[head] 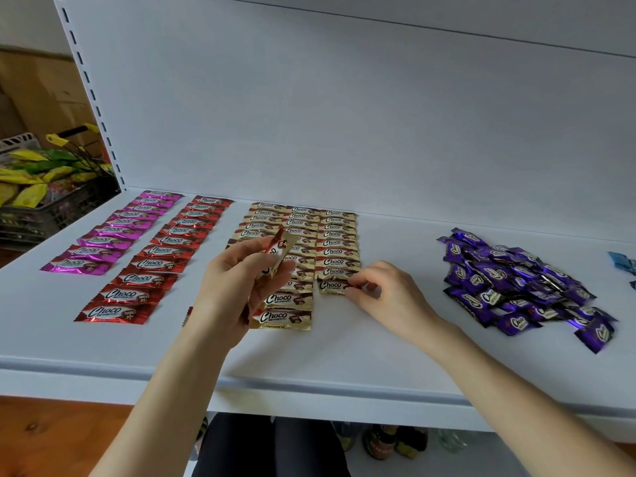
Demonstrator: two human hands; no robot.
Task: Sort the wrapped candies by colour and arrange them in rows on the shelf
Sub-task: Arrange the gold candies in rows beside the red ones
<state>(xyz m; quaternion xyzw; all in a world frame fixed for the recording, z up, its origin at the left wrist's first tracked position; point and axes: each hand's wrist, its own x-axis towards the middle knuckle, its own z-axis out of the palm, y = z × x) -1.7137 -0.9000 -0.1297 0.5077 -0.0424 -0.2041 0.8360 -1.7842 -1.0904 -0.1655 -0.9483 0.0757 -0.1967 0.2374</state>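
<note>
Already the pink row (pixel 113 232), red row (pixel 165 256) and gold rows (pixel 332 242) lay on the shelf (pixel 378 342). Your left hand (pixel 237 290) gripped spare golds (pixel 279 249) above them. Your right hand (pixel 389 292) had its fingers (pixel 358 280) pinching a candy (pixel 329 286) at their near end. The purple pile (pixel 516 287), right, lay unsorted.

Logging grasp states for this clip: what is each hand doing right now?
Left hand: holds gold-wrapped candies.
Right hand: fingers pinch a gold candy on the shelf.
</note>
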